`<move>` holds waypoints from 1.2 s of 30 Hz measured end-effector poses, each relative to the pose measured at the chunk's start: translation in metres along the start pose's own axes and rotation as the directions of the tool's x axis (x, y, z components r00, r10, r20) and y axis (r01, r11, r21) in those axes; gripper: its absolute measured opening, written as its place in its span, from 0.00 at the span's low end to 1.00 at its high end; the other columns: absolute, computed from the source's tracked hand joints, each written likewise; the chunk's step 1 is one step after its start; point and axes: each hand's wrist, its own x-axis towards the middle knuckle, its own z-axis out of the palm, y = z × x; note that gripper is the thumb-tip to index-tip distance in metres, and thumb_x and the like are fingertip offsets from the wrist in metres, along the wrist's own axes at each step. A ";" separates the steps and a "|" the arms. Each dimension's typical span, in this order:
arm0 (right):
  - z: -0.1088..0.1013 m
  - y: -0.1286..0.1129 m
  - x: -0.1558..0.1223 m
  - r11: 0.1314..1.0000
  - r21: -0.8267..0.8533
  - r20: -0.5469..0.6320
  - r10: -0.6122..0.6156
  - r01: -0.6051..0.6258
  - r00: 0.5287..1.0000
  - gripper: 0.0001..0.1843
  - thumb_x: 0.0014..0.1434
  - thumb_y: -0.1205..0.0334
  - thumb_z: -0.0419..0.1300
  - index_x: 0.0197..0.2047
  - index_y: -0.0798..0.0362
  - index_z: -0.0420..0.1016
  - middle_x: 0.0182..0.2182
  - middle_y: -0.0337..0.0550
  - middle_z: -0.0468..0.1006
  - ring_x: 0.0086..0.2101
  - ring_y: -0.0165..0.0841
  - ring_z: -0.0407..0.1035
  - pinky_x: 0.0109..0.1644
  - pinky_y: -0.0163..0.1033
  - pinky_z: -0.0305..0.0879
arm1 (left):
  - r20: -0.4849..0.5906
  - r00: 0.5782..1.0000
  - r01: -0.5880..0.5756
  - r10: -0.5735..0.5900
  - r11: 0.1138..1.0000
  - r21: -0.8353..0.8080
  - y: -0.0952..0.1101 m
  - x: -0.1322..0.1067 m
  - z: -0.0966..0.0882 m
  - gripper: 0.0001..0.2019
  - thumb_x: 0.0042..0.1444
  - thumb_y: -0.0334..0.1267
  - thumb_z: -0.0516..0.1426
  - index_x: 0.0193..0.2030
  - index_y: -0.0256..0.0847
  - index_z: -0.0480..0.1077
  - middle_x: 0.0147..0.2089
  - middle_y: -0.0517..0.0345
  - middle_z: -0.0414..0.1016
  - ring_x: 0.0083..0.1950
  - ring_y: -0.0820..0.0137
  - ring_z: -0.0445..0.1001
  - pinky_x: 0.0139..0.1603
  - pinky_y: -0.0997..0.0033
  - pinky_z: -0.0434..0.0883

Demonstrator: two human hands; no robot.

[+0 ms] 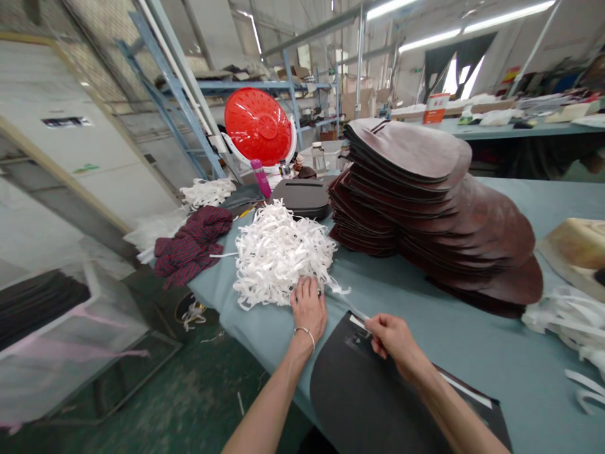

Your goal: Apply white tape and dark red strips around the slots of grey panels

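Note:
My left hand [309, 309] lies at the front edge of a heap of white strips [283, 255], fingers stretched out and touching it. With thumb and forefinger pinched, my right hand [392, 340] grips a thin pale strip [355, 309] that runs back toward the heap. Below it, a black flat panel [363, 391] with a rounded side rests at the table's near edge. A short white strip [359, 323] sits on the panel's upper corner, and a longer white band [466, 389] runs along its right part, partly behind my forearm.
A tall stack of dark brown panels [435, 214] leans across the table [501, 343]. Behind the heap are a black panel stack [300, 197], a purple bottle [261, 178] and a red perforated basket [259, 126]. Striped cloth [193, 243] hangs over the left edge. More white strips [567, 321] lie far right.

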 end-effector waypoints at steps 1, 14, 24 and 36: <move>-0.012 0.009 -0.014 0.999 -0.049 0.013 0.018 -0.017 1.000 0.14 0.51 0.53 0.57 0.22 0.51 0.60 0.09 0.33 0.65 0.10 0.22 0.52 0.15 0.28 0.45 | -0.005 1.000 0.013 -0.014 1.000 -0.022 -0.002 0.001 0.000 0.21 0.59 0.34 0.49 0.60 0.41 0.60 0.63 0.47 0.62 0.68 0.57 0.52 0.64 0.49 0.51; -0.048 0.046 -0.093 0.792 -0.603 -0.133 -0.217 0.095 0.967 0.10 0.54 0.56 0.51 0.25 0.51 0.64 0.18 0.36 0.70 0.22 0.29 0.63 0.28 0.33 0.55 | 0.305 0.529 -0.518 0.792 0.586 -0.623 0.086 -0.063 -0.068 0.14 0.63 0.46 0.47 0.46 0.43 0.68 0.40 0.56 0.73 0.44 0.69 0.69 0.52 0.64 0.59; -0.095 0.075 -0.136 0.738 -0.673 -0.216 -0.130 -0.051 0.968 0.12 0.56 0.53 0.49 0.25 0.49 0.61 0.19 0.38 0.71 0.23 0.32 0.65 0.29 0.35 0.54 | 0.399 0.623 -0.592 0.673 0.739 -0.321 0.013 0.009 -0.048 0.17 0.67 0.39 0.40 0.40 0.41 0.69 0.37 0.56 0.71 0.40 0.70 0.68 0.43 0.70 0.62; -0.034 0.046 -0.135 0.765 -0.597 -0.020 -0.316 0.242 0.949 0.16 0.63 0.51 0.46 0.27 0.50 0.63 0.22 0.36 0.66 0.25 0.29 0.61 0.30 0.34 0.54 | 0.175 0.697 -0.600 0.695 0.700 -0.388 0.084 0.021 -0.105 0.19 0.64 0.46 0.46 0.58 0.43 0.61 0.59 0.52 0.65 0.65 0.62 0.55 0.65 0.56 0.46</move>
